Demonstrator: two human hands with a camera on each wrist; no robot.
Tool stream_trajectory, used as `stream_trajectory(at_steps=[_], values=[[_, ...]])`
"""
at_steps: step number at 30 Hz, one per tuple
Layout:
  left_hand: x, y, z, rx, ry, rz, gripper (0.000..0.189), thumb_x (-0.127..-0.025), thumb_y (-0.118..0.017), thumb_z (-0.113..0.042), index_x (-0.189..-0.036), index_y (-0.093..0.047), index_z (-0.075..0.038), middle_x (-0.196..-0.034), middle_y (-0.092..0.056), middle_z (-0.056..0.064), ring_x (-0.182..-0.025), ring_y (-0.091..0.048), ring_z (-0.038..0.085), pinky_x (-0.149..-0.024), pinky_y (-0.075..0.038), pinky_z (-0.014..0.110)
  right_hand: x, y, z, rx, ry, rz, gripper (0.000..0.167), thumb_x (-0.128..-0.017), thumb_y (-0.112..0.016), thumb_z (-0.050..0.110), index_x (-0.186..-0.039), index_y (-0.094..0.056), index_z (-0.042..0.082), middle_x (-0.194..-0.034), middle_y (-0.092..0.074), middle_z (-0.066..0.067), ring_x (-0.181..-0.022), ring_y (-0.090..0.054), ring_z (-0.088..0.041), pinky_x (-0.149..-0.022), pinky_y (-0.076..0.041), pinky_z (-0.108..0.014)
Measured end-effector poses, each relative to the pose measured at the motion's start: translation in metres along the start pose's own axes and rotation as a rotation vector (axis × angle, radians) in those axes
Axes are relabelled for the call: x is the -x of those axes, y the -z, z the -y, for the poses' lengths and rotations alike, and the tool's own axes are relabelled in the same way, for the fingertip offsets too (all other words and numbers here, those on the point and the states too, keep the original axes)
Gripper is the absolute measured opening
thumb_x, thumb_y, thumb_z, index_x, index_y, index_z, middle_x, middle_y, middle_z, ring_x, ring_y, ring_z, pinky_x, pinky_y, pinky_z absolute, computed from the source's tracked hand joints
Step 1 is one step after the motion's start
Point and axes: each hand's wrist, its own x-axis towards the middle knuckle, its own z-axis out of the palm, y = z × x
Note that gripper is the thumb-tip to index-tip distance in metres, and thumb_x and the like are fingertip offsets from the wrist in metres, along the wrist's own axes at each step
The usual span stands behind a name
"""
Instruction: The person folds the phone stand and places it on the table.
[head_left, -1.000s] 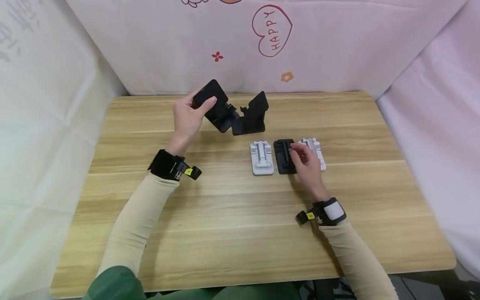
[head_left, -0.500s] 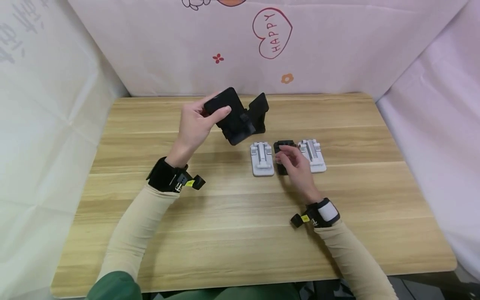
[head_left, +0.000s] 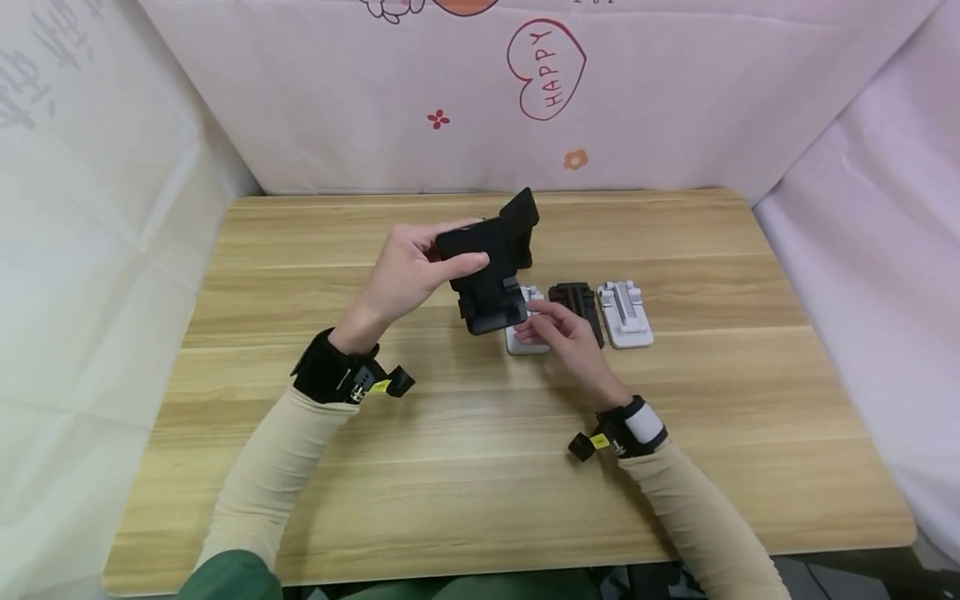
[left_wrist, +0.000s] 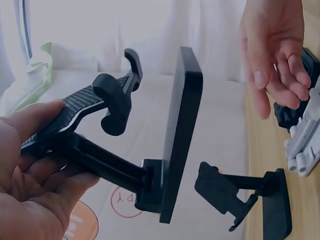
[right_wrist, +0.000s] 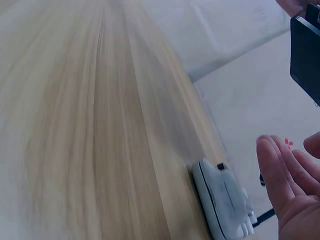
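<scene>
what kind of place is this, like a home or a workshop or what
Probably a makeshift recording booth, though the pictures can't confirm it: pale cloth hangs on three sides of a wood-grain table, and the person wears wrist cameras.

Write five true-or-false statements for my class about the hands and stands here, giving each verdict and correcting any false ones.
1. The left hand grips an unfolded black stand. True.
2. Both hands are gripping stands. False: the right hand holds nothing.
3. Another unfolded black stand stands on the table. True.
4. Every folded stand is white. False: the middle folded stand is black.
5. The folded stand at the row's right end is white. True.
</scene>
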Motion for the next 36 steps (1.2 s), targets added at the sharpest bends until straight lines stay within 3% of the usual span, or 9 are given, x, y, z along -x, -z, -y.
stream_trajectory(at_steps=[5,10,13,15,17,20,23,28,36], values=[[0.003,-0.005,0.001,-0.028,0.014,0.080,0.038,-0.093,-0.076,-0.008,-0.130,-0.071,-0.003,-0.125,-0.074,0.010,-0.101,-0.074,0.018,-0.087,-0.062,0.035,-0.002,-0.006,0.002,-0.063,-0.112,0.042,0.043,-0.110,-0.051,0.022,-0.144,-0.052,-0.004,-0.126,-0.068,-0.016,-0.101,-0.072,-0.015,-0.096,-0.058,-0.033],[0.005,-0.009,0.002,-0.056,0.029,0.148,0.038,-0.091,-0.078,-0.006,-0.129,-0.071,-0.002,-0.124,-0.074,0.008,-0.098,-0.073,0.012,-0.086,-0.060,0.030,-0.001,-0.009,0.004,-0.157,-0.242,0.040,0.049,-0.110,-0.046,0.022,-0.150,-0.044,-0.007,-0.110,-0.068,0.003,-0.089,-0.063,-0.004,-0.077,-0.052,-0.020],[0.007,-0.010,0.003,-0.070,0.039,0.182,0.039,-0.091,-0.078,-0.007,-0.129,-0.072,-0.003,-0.101,-0.079,0.003,-0.076,-0.065,0.008,-0.071,-0.056,0.023,0.001,-0.011,0.005,-0.315,-0.270,0.068,0.040,-0.111,-0.044,0.022,-0.140,-0.052,-0.004,-0.099,-0.069,0.006,-0.084,-0.064,-0.003,-0.074,-0.053,-0.017],[0.008,-0.011,0.004,-0.091,0.044,0.201,0.039,-0.091,-0.078,-0.009,-0.130,-0.072,-0.005,-0.073,-0.069,-0.004,-0.060,-0.051,0.008,-0.056,-0.044,0.020,0.002,-0.013,0.006,-0.439,-0.275,0.097,0.032,-0.112,-0.043,0.023,-0.128,-0.060,0.002,-0.099,-0.072,0.005,-0.085,-0.068,-0.004,-0.074,-0.056,-0.018],[0.009,-0.012,0.005,-0.099,0.062,0.217,0.039,-0.092,-0.078,-0.011,-0.130,-0.072,-0.006,-0.063,-0.058,-0.008,-0.055,-0.040,0.008,-0.051,-0.033,0.021,0.002,-0.014,0.007,-0.558,-0.265,0.147,0.031,-0.114,-0.038,0.025,-0.122,-0.064,0.009,-0.101,-0.073,0.002,-0.086,-0.070,-0.006,-0.075,-0.058,-0.021],[0.010,-0.013,0.007,-0.104,0.084,0.237,0.039,-0.092,-0.078,-0.012,-0.130,-0.072,-0.005,-0.066,-0.062,-0.009,-0.056,-0.042,0.009,-0.051,-0.032,0.022,0.002,-0.016,0.008,-0.726,-0.244,0.247,0.039,-0.115,-0.029,0.026,-0.125,-0.064,0.013,-0.107,-0.073,-0.002,-0.091,-0.072,-0.010,-0.077,-0.061,-0.025],[0.010,-0.014,0.008,-0.096,0.092,0.249,0.038,-0.092,-0.079,-0.010,-0.129,-0.072,-0.004,-0.092,-0.078,-0.002,-0.069,-0.056,0.009,-0.060,-0.044,0.021,0.002,-0.017,0.010,-0.832,-0.221,0.339,0.042,-0.116,-0.025,0.028,-0.131,-0.062,0.013,-0.112,-0.073,-0.004,-0.095,-0.073,-0.013,-0.077,-0.062,-0.028],[0.010,-0.014,0.010,-0.131,0.070,0.261,0.037,-0.091,-0.079,-0.011,-0.127,-0.073,-0.005,-0.101,-0.079,0.004,-0.075,-0.060,0.010,-0.067,-0.050,0.021,0.003,-0.017,0.011,-0.886,-0.210,0.382,0.037,-0.115,-0.032,0.025,-0.131,-0.063,0.013,-0.115,-0.072,-0.005,-0.094,-0.072,-0.015,-0.074,-0.062,-0.029],[0.011,-0.013,0.011,-0.182,0.056,0.264,0.038,-0.091,-0.080,-0.014,-0.128,-0.074,-0.008,-0.081,-0.071,-0.004,-0.056,-0.033,0.013,-0.052,-0.027,0.025,0.003,-0.017,0.011,-0.777,-0.233,0.352,0.026,-0.112,-0.042,0.017,-0.131,-0.059,0.011,-0.112,-0.070,-0.004,-0.089,-0.072,-0.012,-0.072,-0.062,-0.026]])
